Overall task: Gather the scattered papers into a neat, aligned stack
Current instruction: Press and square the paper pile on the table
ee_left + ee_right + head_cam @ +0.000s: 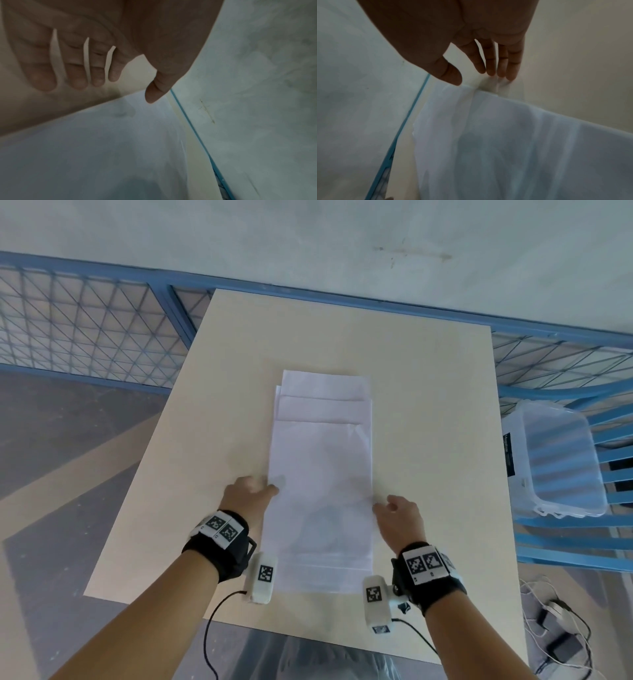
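Several white papers [322,474] lie overlapped in one long column down the middle of the beige table [428,405], their far edges staggered. My left hand [263,486] is at the column's left edge, fingers straight on the table and thumb over the sheet's edge. My right hand [387,506] is at the right edge, fingers straight. In the left wrist view, the left hand [132,88] is spread beside the papers [102,148]. In the right wrist view, the right hand [467,75] has its fingertips [510,77] meeting the papers' [522,148] edge.
A clear plastic bin [561,460] sits on a blue slatted chair [582,542] right of the table. A blue mesh fence [85,320] runs behind the table. Cables and adapters [555,628] lie on the floor at the lower right.
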Available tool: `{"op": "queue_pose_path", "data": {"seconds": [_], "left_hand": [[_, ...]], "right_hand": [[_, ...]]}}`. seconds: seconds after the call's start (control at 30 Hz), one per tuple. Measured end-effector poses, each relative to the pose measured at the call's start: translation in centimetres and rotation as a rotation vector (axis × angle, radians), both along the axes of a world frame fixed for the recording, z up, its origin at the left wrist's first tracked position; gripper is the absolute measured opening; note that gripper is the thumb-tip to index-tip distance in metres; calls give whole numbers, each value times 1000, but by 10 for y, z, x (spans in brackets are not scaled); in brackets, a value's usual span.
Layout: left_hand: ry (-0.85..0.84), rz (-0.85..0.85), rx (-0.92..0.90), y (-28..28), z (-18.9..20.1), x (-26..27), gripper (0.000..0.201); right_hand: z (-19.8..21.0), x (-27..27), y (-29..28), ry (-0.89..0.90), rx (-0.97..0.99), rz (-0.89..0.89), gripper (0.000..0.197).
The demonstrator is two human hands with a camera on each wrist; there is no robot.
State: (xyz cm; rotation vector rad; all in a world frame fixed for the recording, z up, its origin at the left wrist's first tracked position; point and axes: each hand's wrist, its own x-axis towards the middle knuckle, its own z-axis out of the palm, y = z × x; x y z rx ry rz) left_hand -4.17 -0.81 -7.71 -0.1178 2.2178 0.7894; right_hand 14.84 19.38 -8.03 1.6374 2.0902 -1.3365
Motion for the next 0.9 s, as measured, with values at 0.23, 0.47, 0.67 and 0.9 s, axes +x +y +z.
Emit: {"op": "queue_pose_path", "data": {"seconds": [0.23, 0.47, 0.67, 0.9], "left_hand": [[18, -86, -30, 33, 1, -20, 100], [79, -134, -68, 64, 2, -24, 94], [124, -51, -106, 78, -6, -33, 93], [145, -41, -43, 87, -10, -52, 92]], "right_hand": [[-1, -35, 14, -24, 5, 91, 20], [6, -72, 24, -18, -30, 115, 30], [9, -79, 26, -39, 13, 136, 51], [10, -96, 47, 29, 46, 101, 59]]}}
